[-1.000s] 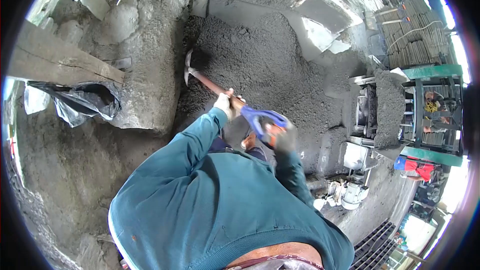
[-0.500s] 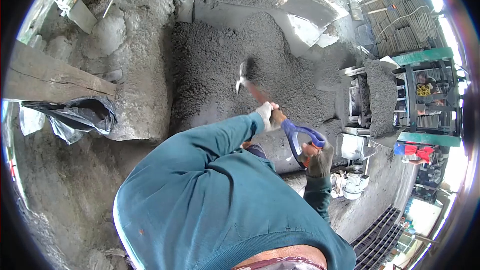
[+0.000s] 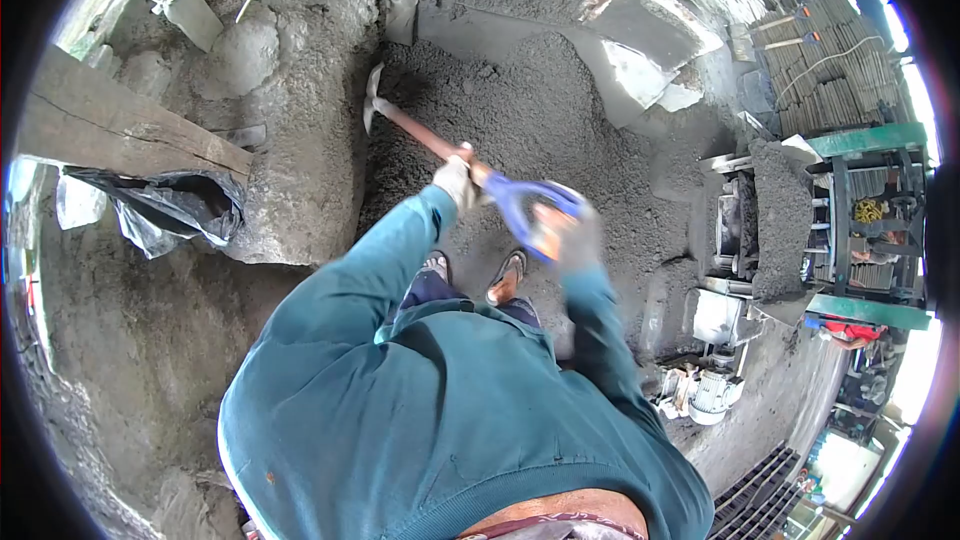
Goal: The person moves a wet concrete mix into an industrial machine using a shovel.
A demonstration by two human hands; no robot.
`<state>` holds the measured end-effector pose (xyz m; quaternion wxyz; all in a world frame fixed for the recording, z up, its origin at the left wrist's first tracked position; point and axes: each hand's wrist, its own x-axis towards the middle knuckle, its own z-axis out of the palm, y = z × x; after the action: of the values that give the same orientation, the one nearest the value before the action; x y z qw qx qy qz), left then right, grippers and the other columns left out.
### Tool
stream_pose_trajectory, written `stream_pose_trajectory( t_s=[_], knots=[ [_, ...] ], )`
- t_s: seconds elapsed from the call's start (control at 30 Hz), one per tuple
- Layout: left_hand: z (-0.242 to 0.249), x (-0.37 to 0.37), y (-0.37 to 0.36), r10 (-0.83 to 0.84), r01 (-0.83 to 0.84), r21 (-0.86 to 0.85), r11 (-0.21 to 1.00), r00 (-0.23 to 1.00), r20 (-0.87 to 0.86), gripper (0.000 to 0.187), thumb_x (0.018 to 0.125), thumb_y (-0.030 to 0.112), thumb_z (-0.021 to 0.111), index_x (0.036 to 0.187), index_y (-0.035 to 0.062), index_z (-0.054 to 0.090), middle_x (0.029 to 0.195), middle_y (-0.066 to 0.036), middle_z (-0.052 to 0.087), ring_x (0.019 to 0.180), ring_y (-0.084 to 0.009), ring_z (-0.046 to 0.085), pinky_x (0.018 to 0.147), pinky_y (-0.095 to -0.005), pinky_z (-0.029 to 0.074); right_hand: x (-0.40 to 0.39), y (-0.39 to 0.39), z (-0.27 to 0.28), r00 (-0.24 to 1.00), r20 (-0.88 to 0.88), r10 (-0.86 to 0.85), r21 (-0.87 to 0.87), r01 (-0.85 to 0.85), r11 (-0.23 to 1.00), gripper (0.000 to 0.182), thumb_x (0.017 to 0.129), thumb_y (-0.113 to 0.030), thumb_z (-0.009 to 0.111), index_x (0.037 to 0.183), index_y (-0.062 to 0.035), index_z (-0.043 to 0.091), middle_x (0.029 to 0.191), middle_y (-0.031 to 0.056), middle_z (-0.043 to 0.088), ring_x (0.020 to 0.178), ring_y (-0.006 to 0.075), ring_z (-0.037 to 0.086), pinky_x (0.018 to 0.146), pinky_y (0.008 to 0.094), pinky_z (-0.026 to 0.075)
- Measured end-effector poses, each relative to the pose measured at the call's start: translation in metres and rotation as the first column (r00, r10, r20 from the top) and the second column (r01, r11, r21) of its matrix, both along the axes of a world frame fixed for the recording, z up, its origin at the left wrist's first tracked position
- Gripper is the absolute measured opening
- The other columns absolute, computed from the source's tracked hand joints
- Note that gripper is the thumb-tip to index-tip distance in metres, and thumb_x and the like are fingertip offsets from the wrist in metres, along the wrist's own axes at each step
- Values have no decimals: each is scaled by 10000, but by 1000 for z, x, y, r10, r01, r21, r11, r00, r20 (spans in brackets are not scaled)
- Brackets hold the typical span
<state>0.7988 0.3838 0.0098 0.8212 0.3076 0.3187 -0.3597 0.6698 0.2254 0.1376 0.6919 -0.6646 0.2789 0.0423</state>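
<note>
I hold a shovel point(image 3: 425, 138) with a reddish shaft and a blue D-grip. My left hand point(image 3: 456, 181), in a pale glove, grips the shaft partway down. My right hand point(image 3: 570, 233), in a grey glove and blurred by motion, is closed on the blue grip. The metal blade point(image 3: 372, 98) rests at the left edge of a large heap of dark grey mix point(image 3: 520, 110), beside a rough concrete wall point(image 3: 300, 140). My feet point(image 3: 505, 280) stand at the foot of the heap.
A wooden beam point(image 3: 110, 125) and a black plastic bag point(image 3: 170, 205) lie on the left. A block-making machine point(image 3: 780, 220) loaded with grey mix stands on the right, with a green frame point(image 3: 870, 220) behind it, an electric motor point(image 3: 705, 395) below, and stacked blocks point(image 3: 830, 60).
The shovel swung from the middle of the heap back to its left edge by the wall. Both hands moved up and left with it.
</note>
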Motion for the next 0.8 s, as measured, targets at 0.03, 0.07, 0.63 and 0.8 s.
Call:
stream_pose_trajectory(
  t_s=[0.03,0.07,0.63,0.8],
  knots=[
    [-66,24,6,3,-6,-35,999,996,-94,495,935,485,573,1129,44,463,1035,-170,580,952,-359,605,873,-559,506,23,21,-43,993,62,98,-251,-80,965,439,811,-55,731,1223,13,598,1011,112,678,796,159,644,684,302,544],
    [-132,35,11,-86,89,93,992,996,-39,456,935,484,576,1081,57,508,978,-163,606,880,-352,623,834,-576,517,31,36,-108,992,114,58,-213,-33,976,422,801,-25,727,1205,6,607,933,92,671,729,141,623,623,297,517],
    [-78,-54,-124,-235,201,-165,965,946,-223,311,897,316,649,984,39,539,833,-114,596,759,-318,629,778,-509,554,-114,-41,-7,939,39,-342,151,333,931,196,862,-149,642,961,20,642,580,36,570,488,140,545,478,305,424],
    [-87,-100,-133,-25,-68,-228,971,922,-385,163,795,141,678,892,140,547,839,-102,545,722,-334,585,629,-513,542,-120,-72,33,987,55,-149,-7,149,989,436,758,-79,705,1170,31,615,694,22,603,514,107,537,470,244,416]
  ],
)
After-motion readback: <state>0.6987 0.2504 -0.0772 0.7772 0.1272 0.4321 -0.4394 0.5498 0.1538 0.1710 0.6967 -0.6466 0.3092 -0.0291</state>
